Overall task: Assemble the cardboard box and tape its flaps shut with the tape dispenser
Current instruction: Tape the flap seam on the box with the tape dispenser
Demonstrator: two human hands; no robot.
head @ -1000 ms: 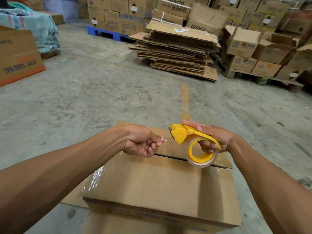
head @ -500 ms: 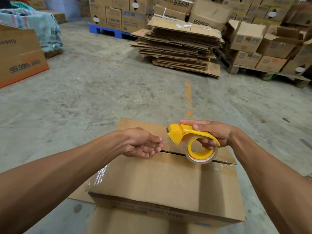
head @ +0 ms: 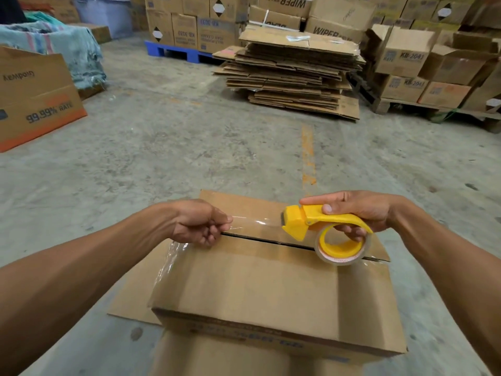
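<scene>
A brown cardboard box (head: 260, 289) stands in front of me with its two top flaps folded down; a dark open seam (head: 271, 241) runs across between them. My right hand (head: 360, 210) grips the yellow tape dispenser (head: 325, 229) above the seam's right part, a clear tape roll on its hub. My left hand (head: 200, 222) pinches the free end of a clear tape strip (head: 254, 222) stretched between my fingers and the dispenser's mouth, just above the seam. Clear tape also clings to the box's left side (head: 170, 264).
A tall stack of flattened cartons (head: 292, 71) lies ahead on the concrete floor. Pallets of packed boxes (head: 423, 63) line the back and right. A large printed carton (head: 38, 96) stands at the left. Flat cardboard (head: 135, 294) lies under the box.
My hands have moved apart: the left one took the tape end and drew a strip out of the dispenser to the left. The camera tilted slightly.
</scene>
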